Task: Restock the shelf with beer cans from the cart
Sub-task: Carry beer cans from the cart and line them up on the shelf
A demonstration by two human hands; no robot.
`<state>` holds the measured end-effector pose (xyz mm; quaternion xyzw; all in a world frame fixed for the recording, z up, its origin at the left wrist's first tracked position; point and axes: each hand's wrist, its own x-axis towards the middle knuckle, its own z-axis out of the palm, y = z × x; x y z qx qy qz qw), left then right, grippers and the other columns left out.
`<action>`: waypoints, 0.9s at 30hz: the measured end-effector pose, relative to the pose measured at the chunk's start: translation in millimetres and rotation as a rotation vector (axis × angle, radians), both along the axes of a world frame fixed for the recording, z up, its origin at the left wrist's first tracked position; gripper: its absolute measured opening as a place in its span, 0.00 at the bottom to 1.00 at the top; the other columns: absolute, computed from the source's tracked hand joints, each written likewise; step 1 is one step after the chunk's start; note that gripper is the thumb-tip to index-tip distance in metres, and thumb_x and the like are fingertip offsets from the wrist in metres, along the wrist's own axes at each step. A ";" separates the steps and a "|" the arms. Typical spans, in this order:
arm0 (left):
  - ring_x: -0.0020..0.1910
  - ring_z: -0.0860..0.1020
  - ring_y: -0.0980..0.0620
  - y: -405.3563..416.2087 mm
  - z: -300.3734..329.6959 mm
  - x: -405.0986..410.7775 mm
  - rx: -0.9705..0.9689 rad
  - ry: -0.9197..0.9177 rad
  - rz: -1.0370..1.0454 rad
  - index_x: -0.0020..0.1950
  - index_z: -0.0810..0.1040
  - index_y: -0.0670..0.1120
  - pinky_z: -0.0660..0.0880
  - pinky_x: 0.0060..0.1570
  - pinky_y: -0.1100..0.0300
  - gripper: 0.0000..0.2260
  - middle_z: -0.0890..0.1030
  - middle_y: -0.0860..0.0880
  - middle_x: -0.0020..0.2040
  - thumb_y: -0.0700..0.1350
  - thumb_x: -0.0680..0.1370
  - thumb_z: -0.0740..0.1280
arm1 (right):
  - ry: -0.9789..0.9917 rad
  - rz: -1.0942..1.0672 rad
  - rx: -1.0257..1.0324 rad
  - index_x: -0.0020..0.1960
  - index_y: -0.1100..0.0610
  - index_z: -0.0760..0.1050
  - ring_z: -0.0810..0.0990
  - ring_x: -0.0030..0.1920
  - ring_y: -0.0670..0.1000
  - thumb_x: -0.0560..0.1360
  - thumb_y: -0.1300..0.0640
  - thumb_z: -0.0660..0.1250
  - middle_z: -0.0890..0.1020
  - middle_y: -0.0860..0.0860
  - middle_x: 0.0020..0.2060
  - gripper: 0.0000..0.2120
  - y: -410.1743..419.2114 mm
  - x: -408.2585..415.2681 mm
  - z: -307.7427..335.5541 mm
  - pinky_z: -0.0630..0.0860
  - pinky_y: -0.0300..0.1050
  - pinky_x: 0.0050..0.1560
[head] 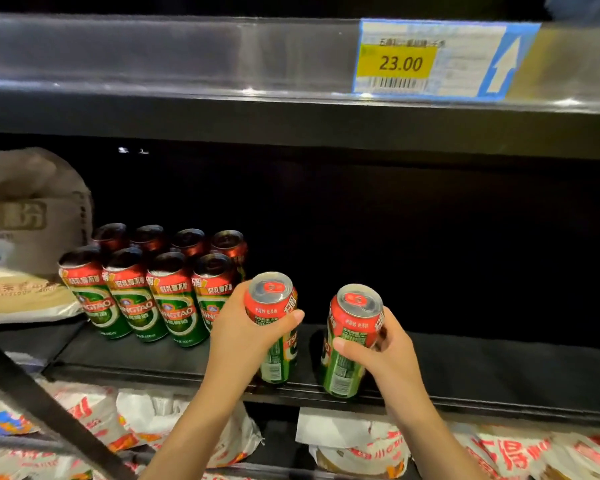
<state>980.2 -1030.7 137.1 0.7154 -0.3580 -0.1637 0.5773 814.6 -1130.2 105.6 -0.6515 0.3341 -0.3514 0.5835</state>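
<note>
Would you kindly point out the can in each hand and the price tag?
Left-hand can (272,292): head view, on its silver lid.
Right-hand can (352,329): head view, on its red upper band.
Price tag (397,62): head view, on its yellow panel.

The tall aluminium beer cans (134,299) on the black metal shelf (499,368) carry a red top band with white lettering over a green body with white script, and their lids are silver with a red tab. The paper price tag (430,58) above is white with a blue border, a yellow price patch and a black barcode. The plastic bags (499,452) below are white with red and orange print.
</note>
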 end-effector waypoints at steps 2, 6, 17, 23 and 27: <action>0.47 0.78 0.66 -7.8 -2.6 6.5 0.006 -0.028 -0.018 0.54 0.72 0.60 0.75 0.45 0.68 0.23 0.80 0.59 0.49 0.49 0.65 0.78 | -0.014 -0.018 0.001 0.62 0.50 0.72 0.80 0.52 0.41 0.65 0.61 0.77 0.81 0.46 0.53 0.28 -3.6 7.8 -2.1 0.78 0.34 0.46; 0.45 0.78 0.65 -18.6 -8.1 15.5 0.040 -0.052 -0.043 0.50 0.72 0.59 0.74 0.41 0.71 0.21 0.80 0.57 0.47 0.50 0.64 0.78 | -0.030 -0.045 -0.010 0.62 0.50 0.72 0.81 0.52 0.42 0.65 0.61 0.77 0.82 0.47 0.53 0.28 -8.2 19.7 -5.7 0.78 0.36 0.47; 0.47 0.79 0.59 -28.9 -19.6 31.0 0.092 0.019 -0.103 0.53 0.74 0.52 0.75 0.43 0.66 0.22 0.80 0.55 0.49 0.49 0.63 0.79 | -0.002 -0.066 -0.029 0.59 0.49 0.71 0.80 0.51 0.38 0.65 0.62 0.76 0.81 0.46 0.53 0.26 -20.8 38.7 -19.1 0.76 0.30 0.46; 0.46 0.78 0.60 -31.1 -24.7 35.8 0.080 0.059 -0.116 0.49 0.71 0.57 0.73 0.41 0.69 0.21 0.79 0.56 0.48 0.48 0.64 0.79 | 0.010 -0.064 -0.024 0.59 0.50 0.71 0.80 0.51 0.39 0.65 0.62 0.77 0.81 0.47 0.53 0.26 -26.1 43.1 -26.6 0.77 0.32 0.47; 0.46 0.78 0.64 -30.7 -30.0 36.0 0.037 0.069 -0.146 0.52 0.69 0.57 0.75 0.40 0.71 0.23 0.78 0.57 0.50 0.46 0.65 0.78 | 0.009 -0.041 -0.052 0.60 0.48 0.70 0.79 0.53 0.38 0.65 0.61 0.77 0.80 0.47 0.55 0.27 -24.8 44.4 -30.2 0.76 0.31 0.48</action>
